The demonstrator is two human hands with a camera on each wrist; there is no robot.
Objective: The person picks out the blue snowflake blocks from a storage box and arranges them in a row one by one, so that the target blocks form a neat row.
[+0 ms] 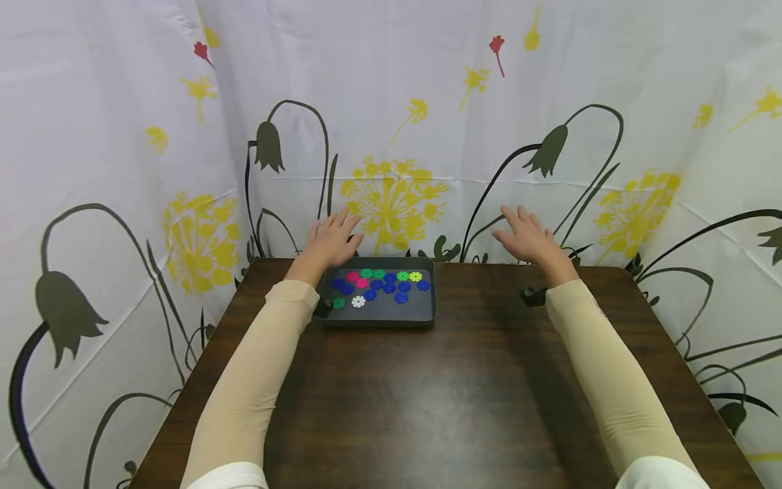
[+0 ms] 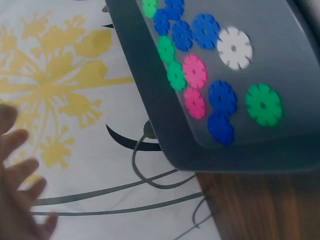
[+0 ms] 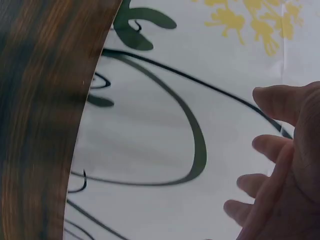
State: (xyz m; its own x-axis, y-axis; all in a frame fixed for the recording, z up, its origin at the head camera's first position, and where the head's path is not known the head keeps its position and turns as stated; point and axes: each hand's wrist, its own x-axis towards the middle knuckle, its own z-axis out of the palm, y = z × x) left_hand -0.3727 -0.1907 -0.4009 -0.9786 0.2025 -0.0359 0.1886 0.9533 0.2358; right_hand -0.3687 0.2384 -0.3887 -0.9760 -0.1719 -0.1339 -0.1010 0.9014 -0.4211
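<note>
A dark grey tray (image 1: pixel 379 319) lies toward the far left part of the table. Inside it are several notched plastic discs: blue ones (image 1: pixel 400 297), a white disc (image 1: pixel 358 301), pink ones (image 2: pixel 195 71), green ones (image 2: pixel 264 105) and a yellow disc (image 1: pixel 415 276). My left hand (image 1: pixel 332 239) is raised over the tray's far left corner, fingers spread, holding nothing. In the left wrist view its fingers show at the left edge, apart from the tray. My right hand (image 1: pixel 527 238) is held up near the table's far edge, right of the tray, with fingers spread and nothing in them.
The dark wooden table (image 1: pixel 427 394) reaches toward me under both forearms. Behind it and at both sides hangs a white curtain (image 1: pixel 391 88) printed with yellow, red and grey-green flowers. A black wrist strap piece (image 1: pixel 533 297) juts out below the right wrist.
</note>
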